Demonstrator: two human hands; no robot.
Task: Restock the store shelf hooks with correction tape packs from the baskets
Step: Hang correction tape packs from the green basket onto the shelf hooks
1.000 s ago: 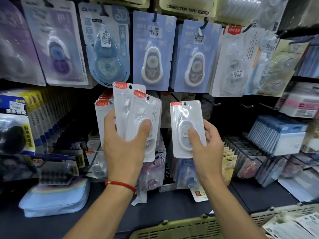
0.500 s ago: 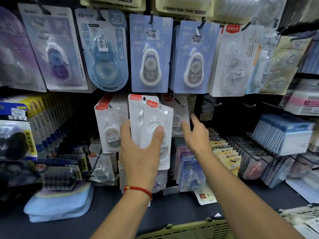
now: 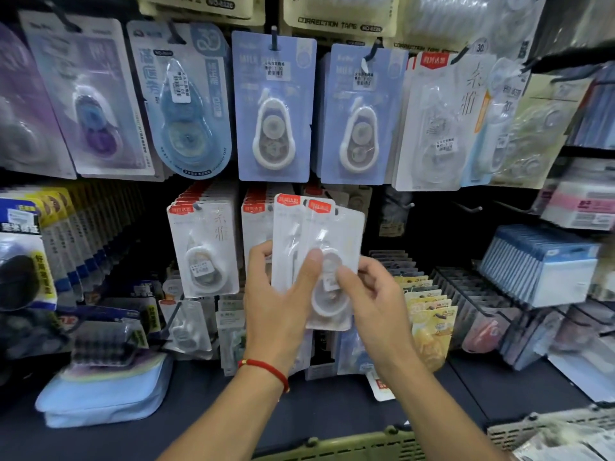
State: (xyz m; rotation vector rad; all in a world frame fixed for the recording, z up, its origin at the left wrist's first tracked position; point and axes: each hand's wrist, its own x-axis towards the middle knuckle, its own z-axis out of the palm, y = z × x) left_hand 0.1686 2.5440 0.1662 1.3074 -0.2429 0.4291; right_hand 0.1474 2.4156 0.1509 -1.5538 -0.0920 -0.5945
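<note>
Several white packs (image 3: 203, 251) already hang on the lower hooks, while the left hand (image 3: 279, 307) grips two more packs (image 3: 319, 257) fanned before the shelf and the right hand (image 3: 372, 294) pinches the front one, and more apparently wait in the basket (image 3: 349, 449)

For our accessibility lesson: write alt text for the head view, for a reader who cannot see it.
A left hand holds two white correction tape packs fanned before a store shelf while the right hand pinches the front one. More packs hang on hooks around them.
</note>
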